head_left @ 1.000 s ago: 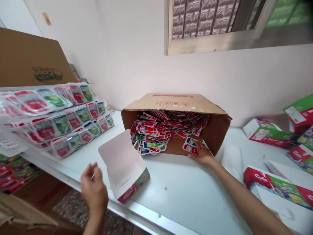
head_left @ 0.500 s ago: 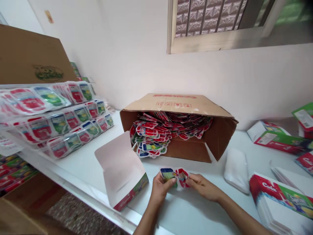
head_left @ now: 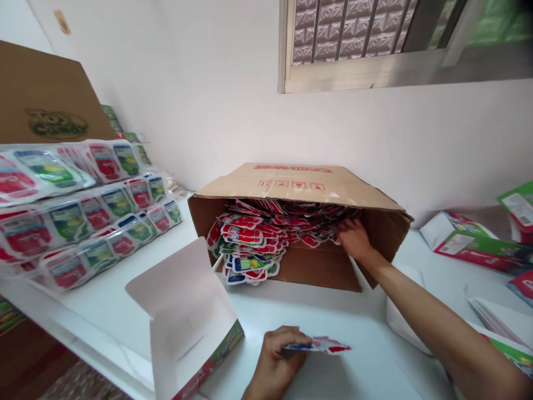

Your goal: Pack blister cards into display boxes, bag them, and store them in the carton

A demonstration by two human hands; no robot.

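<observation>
While my left hand pinches flat sachets near the front edge of the desk, my right hand reaches into the sachet pile in the tipped box; whether it grips, I cannot tell. Take from the top layer only, lest the pile slide out.

Right hand: you've let go and reached back into the brown cardboard box.
Left hand: now grips the red-and-blue printed sachets alone.
</observation>
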